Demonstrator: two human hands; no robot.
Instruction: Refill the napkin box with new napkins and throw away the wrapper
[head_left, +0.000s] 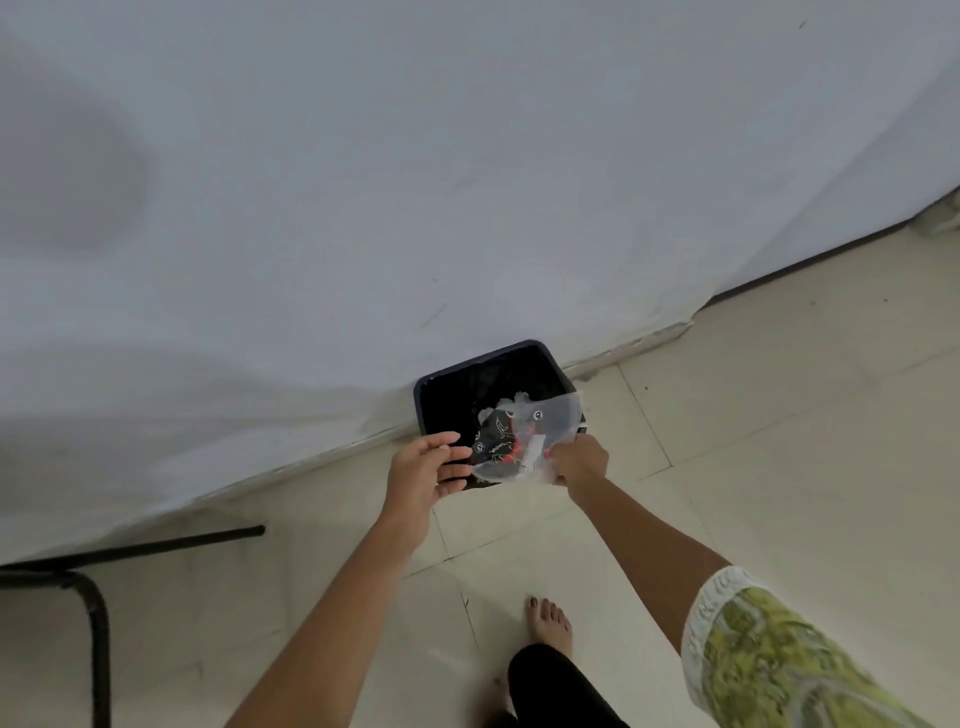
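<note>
A clear plastic wrapper (540, 426) with black and red print hangs over the open top of a dark bin (447, 376) that stands on the floor against the white wall. My right hand (579, 460) pinches the wrapper's right edge. My left hand (423, 473) is at the wrapper's left edge with its fingers spread, touching or nearly touching it. Something white lies inside the bin. The napkin box is out of view.
A white wall (415, 182) fills the upper view, meeting pale floor tiles (753, 415). Black metal furniture legs (98, 613) stand at the lower left. My bare foot (550, 623) is on the tiles below the bin.
</note>
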